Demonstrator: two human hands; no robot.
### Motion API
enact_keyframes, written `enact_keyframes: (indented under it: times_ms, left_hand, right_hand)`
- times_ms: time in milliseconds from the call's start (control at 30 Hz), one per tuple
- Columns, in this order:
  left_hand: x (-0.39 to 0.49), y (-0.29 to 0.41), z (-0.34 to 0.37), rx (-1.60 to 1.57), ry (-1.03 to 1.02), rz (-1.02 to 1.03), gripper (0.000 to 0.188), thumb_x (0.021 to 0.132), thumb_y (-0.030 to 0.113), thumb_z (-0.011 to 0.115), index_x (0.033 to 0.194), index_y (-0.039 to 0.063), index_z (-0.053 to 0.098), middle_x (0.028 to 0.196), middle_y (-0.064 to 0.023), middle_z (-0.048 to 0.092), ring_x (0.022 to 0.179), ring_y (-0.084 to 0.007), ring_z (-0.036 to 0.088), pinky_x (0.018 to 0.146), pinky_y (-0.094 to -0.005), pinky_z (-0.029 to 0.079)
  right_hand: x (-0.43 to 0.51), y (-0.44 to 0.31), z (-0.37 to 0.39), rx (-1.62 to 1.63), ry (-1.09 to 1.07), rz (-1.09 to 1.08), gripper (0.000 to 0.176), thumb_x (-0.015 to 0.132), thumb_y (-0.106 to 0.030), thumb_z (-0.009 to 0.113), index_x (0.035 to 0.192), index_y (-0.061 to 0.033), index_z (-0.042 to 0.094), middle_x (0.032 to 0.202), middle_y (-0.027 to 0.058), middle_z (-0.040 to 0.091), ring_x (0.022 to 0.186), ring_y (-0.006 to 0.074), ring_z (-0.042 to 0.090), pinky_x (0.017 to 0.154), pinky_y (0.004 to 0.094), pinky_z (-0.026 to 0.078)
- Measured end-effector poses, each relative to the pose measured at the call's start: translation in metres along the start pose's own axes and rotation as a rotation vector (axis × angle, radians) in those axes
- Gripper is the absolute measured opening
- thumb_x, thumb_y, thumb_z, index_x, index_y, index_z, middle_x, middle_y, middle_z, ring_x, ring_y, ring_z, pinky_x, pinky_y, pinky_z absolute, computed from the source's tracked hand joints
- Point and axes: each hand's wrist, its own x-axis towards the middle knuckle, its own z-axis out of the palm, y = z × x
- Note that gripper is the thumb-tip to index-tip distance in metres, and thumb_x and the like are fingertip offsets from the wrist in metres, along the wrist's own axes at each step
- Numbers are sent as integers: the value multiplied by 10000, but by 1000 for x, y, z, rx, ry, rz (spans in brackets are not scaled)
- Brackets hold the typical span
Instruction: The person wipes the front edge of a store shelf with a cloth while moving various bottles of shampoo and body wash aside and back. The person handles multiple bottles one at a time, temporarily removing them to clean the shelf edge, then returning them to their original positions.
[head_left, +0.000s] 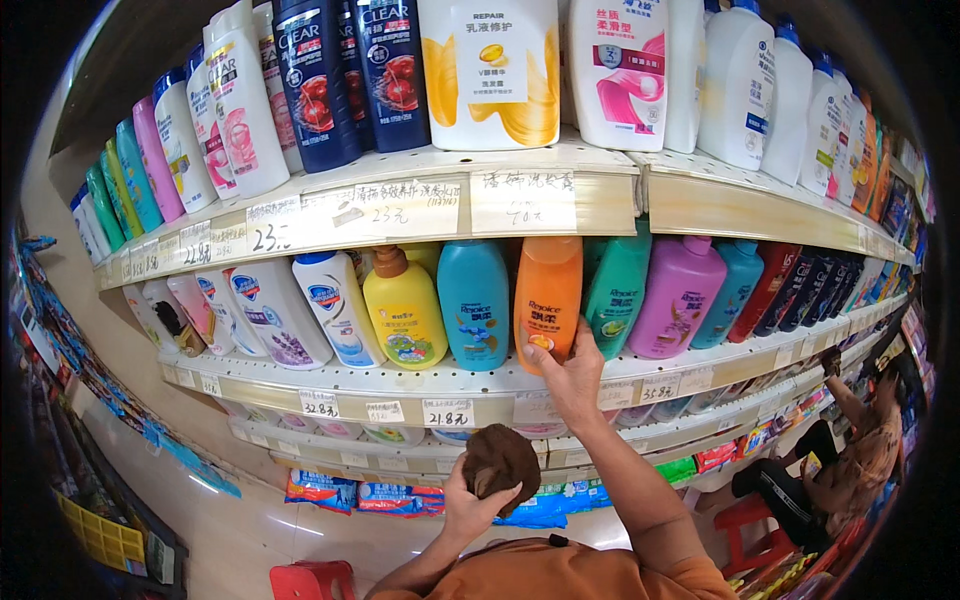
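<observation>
My right hand (574, 375) grips the lower part of an orange Rejoice shampoo bottle (550, 289), thumb across its front. The bottle is upright at the front of the middle shelf (390, 380); whether its base touches the shelf is hard to tell. A blue Rejoice bottle (472, 307) stands to its left, a green one (619, 296) to its right. Lower down, close to my body, my left hand (472, 510) holds a bunched brown cloth (501, 469). A yellow pump bottle (405, 311) and a purple Rejoice bottle (675, 300) stand farther along the row.
Above, the upper shelf edge (412, 214) carries handwritten price tags and large shampoo bottles (491, 75). Bagged goods (401, 500) lie beneath the lowest shelf. At right, another person (847, 465) sits by a red stool (750, 532). Another red stool (313, 581) stands lower left, near a yellow basket (101, 532).
</observation>
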Motion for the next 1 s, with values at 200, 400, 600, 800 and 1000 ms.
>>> enact_keyframes:
  times_ms: [200,400,600,800,1000]
  left_hand:
    - [1,5,4,-34,2,-26,504,662,3,727,1086,-38,456,1030,-125,583,943,-176,573,831,-306,468]
    - [-2,4,7,-26,15,-12,520,662,-8,724,1102,-39,449,1041,-121,575,962,-176,565,839,-301,461]
    - [-2,10,9,-90,69,35,545,657,-36,716,1125,-41,436,1062,-124,563,964,-187,566,842,-305,461]
    - [-1,10,7,-36,157,107,603,644,-54,714,1166,-32,412,1089,-123,534,1003,-202,549,865,-320,456]
    - [5,21,17,-86,180,195,766,629,-32,728,1261,-17,296,1170,-146,468,1065,-243,505,915,-355,419]
  right_hand:
    - [8,-16,-1,39,-43,125,446,612,-100,766,934,67,506,813,172,644,685,190,637,600,296,498]
    - [13,-9,5,45,-2,70,408,575,-125,782,846,30,519,761,145,637,628,193,617,572,302,485]
    - [7,-13,-5,72,10,80,422,570,-127,779,871,22,522,792,138,626,676,195,612,603,304,478]
    - [-13,-54,-45,13,-157,105,445,598,-82,757,960,14,517,856,76,612,728,116,572,672,257,481]
    - [-53,-49,-93,123,-226,161,541,587,-130,794,1026,29,520,882,89,622,776,121,591,689,265,485]
